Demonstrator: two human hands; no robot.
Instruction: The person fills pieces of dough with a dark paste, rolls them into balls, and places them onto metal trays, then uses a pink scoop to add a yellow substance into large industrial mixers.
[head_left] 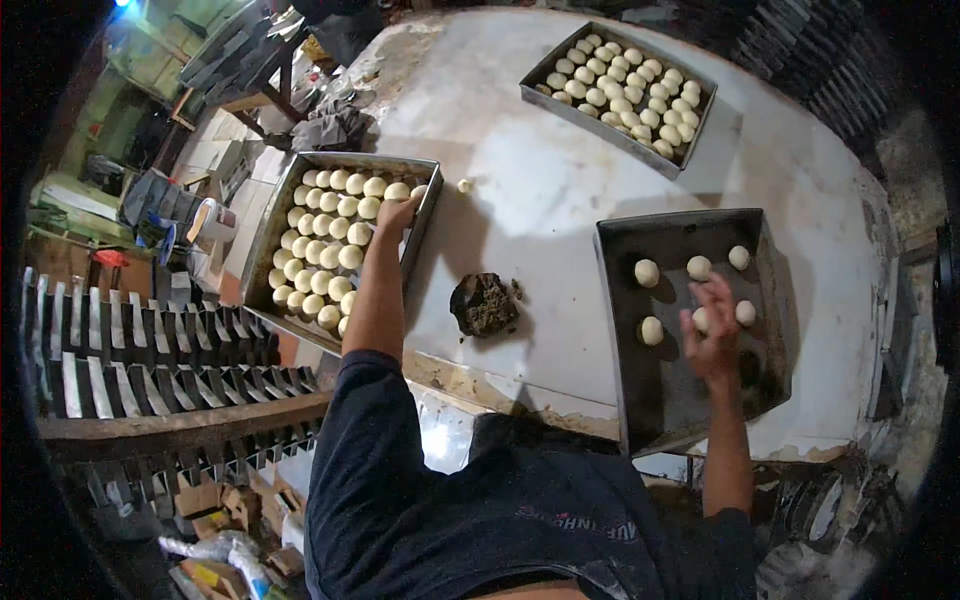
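Left hand (pixel 398 213): at balls (pixel 330 255), left tray's (pixel 365 164) upper-right corner; grip unclear.
Right hand (pixel 712 335): thumb and fingers apart about one ball (pixel 701 320), right tray (pixel 675 385); hold unclear.
Right tray: six balls, spaced.
Dark lump (pixel 483 305): table (pixel 560 240), between trays.
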